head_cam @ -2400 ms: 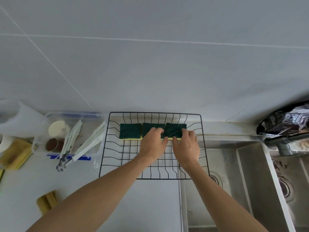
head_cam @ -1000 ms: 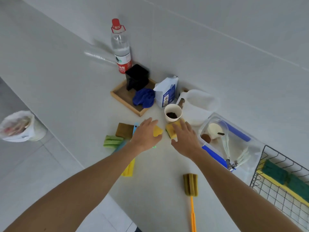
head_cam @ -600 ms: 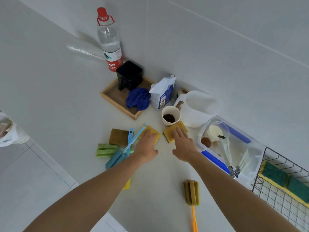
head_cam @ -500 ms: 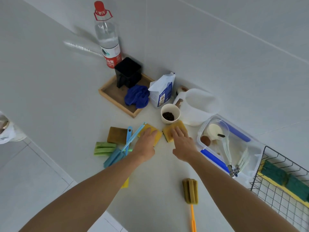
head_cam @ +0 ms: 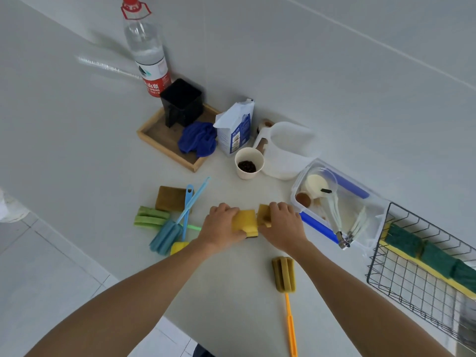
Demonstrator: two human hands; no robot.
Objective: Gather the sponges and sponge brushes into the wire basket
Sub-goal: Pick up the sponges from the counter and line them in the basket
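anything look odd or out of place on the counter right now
Nothing spilled or broken. The white bag by the wooden tray has a torn-open top. The sponge brushes lie crossed in a loose heap, and the orange-handled brush lies apart, all outside the wire basket.

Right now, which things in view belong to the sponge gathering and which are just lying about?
Job: left hand gripping a yellow sponge; right hand gripping another sponge; brown sponge; sponge brushes; wire basket.

Lying about: water bottle; wooden tray; paper cup; plastic container.
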